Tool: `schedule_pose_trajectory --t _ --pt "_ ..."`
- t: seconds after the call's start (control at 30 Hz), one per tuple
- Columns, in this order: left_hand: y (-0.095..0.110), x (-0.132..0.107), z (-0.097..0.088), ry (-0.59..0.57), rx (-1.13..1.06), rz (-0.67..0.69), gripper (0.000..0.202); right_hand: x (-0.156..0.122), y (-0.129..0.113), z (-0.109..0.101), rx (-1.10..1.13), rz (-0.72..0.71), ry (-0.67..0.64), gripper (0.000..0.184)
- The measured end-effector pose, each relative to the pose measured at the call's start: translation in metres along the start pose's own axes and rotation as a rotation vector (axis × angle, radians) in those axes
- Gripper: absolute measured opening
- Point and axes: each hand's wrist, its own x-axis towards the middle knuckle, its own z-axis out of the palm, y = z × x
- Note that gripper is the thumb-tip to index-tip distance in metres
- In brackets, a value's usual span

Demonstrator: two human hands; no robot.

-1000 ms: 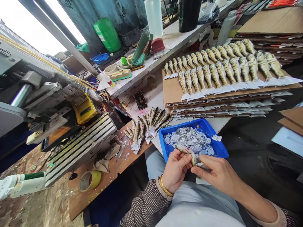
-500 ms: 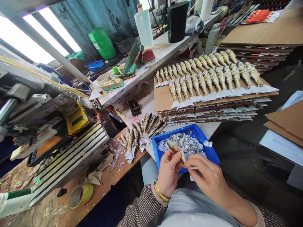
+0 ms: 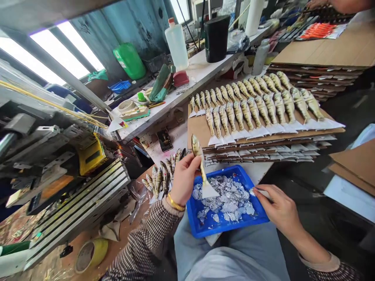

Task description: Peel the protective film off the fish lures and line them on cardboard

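Observation:
My left hand (image 3: 186, 177) pinches a fish lure (image 3: 197, 150) with a striped body and a white, fan-shaped tail, held upright over the left side of a blue tray (image 3: 195, 230). Crumpled silver foil scraps (image 3: 231, 191) lie in the tray. At the tray's right rim, my right hand (image 3: 278, 205) is closed round a thin pale tool (image 3: 266, 194), mostly hidden by the fingers. A bit of foil (image 3: 252, 191) is at its fingertips. Left of my left hand lies a pile of similar lures (image 3: 158, 177), partly covered by the hand.
Two rows of lures (image 3: 253, 111) lie on stacked cardboard sheets (image 3: 199, 132) behind the tray. More cardboard (image 3: 316, 50) with orange lures (image 3: 318, 30) stands back right, beside another person's arm (image 3: 356, 4). A machine (image 3: 88, 195) and a tape roll (image 3: 90, 253) are at left.
My hands have moved apart. The left has gone left and up with the lure, whose white tail now shows; the right has moved right to the tray's rim. Another person's arm has appeared top right.

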Motion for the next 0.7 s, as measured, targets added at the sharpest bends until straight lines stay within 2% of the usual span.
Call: schedule_pose_trajectory --t 0.17,0.27,0.33,0.47,0.7 --pt "0.029 0.083 0.006 -0.039 0.255 0.118 0.023 0.001 0.009 0.005 0.022 -0.170 -0.045 0.015" --pt "0.037 0.128 0.017 0.026 0.516 0.191 0.018 -0.002 0.013 0.004 0.012 -0.192 -0.034 0.015" --pt "0.040 0.149 0.024 0.059 0.639 0.216 0.017 -0.003 0.015 0.002 0.003 -0.193 -0.015 0.016" --pt "0.043 0.169 0.030 0.058 0.839 0.207 0.015 -0.004 0.015 -0.005 -0.022 -0.161 0.017 0.015" --pt "0.056 0.167 0.033 0.026 1.289 0.180 0.021 -0.007 0.000 -0.017 -0.008 -0.133 0.028 0.014"
